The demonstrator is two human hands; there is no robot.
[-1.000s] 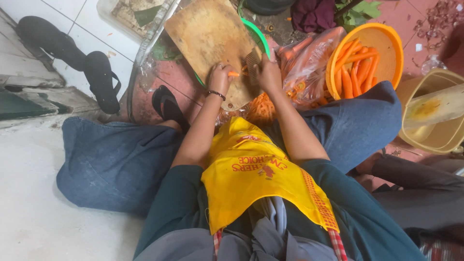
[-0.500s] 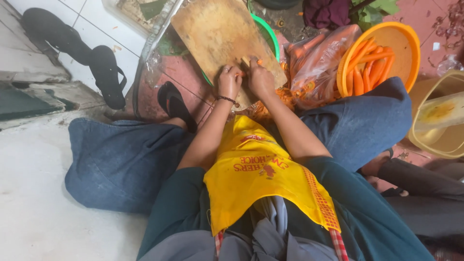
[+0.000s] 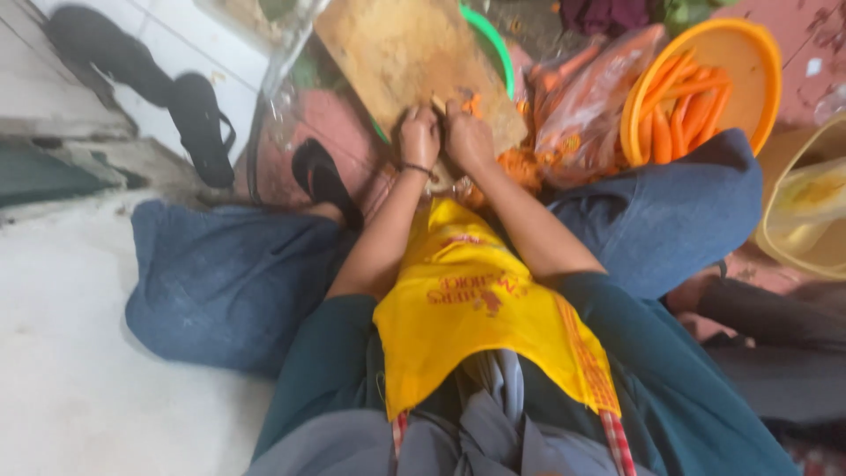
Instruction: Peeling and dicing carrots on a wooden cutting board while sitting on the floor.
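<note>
Both hands [image 3: 445,137] knuckle-up, together on cutting board [image 3: 397,53]

Clear plastic bag of carrots [image 3: 589,115] beside the orange bowl [image 3: 758,62], crumpled, orange-tinted

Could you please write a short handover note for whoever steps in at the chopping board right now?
Left hand: closed, at the near edge of the wooden board; what it grips is hidden.
Right hand: closed beside it, orange carrot bits just above; any knife is not visible.
Done: a heap of cut carrot lies right of the hands.
Left: whole peeled carrots wait in the orange bowl.
</note>
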